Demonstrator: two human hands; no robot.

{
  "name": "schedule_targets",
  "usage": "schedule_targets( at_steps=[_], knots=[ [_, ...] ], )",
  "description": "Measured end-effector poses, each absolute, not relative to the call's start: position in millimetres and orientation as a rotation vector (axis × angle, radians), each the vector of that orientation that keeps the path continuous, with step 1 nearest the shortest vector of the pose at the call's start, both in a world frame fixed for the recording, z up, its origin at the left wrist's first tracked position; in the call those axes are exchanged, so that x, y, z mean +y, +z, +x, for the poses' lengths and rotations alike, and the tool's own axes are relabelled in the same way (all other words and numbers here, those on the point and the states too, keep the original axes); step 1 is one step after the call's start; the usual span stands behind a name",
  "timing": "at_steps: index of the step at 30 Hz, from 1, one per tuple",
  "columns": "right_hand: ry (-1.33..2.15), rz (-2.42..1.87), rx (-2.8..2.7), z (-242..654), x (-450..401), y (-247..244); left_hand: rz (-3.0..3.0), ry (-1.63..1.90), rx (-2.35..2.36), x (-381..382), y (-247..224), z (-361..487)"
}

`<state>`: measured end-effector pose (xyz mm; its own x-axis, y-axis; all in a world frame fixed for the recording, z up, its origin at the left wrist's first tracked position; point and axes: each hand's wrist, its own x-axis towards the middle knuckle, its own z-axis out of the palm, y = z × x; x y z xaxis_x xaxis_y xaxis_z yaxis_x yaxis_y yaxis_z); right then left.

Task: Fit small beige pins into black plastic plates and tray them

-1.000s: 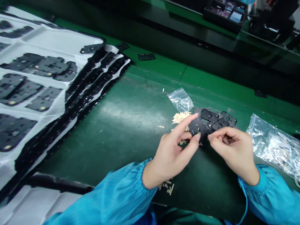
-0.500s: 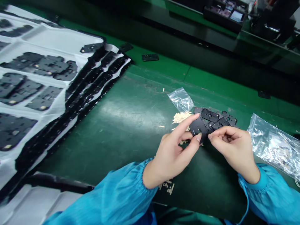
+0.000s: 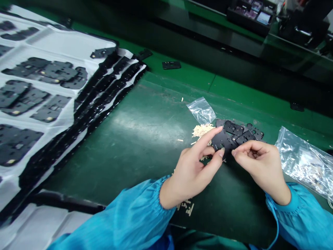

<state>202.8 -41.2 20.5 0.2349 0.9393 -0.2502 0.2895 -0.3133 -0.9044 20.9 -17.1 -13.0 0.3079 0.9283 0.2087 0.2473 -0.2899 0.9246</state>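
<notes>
Black frames [image 3: 223, 141] between left hand [image 3: 191, 172], right hand [image 3: 261, 166]

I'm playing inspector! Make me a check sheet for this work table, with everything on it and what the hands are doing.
surface: dark green scuffed bench mat
job's things: flat black perforated plastic plates, overlapping in a small heap
clutter: pale cut scraps; two clear plastic bags
grippers: left hand pinches a plate; right hand touches the plate's edge
cables: thin blue cord by the right sleeve
surroundings: white moulded sheets holding black parts; black tray of small cards
</notes>
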Motion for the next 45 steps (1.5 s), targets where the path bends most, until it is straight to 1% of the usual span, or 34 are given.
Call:
schedule_targets(
  at_steps=[21,28,35,45],
  knots=[
    [1.105,-1.758,-1.132,205,-40,19,1.631,0.989,1.028,-17,-16,19],
    [1.130,-1.760,-1.103,204,-39,20,1.431,0.960,0.961,-16,-13,20],
    [1.216,-1.746,-1.058,207,-37,23,1.223,0.937,0.900,-13,-9,21],
    [1.391,-1.718,-0.967,208,-32,29,1.165,0.877,0.873,-13,-5,16]
  ],
)
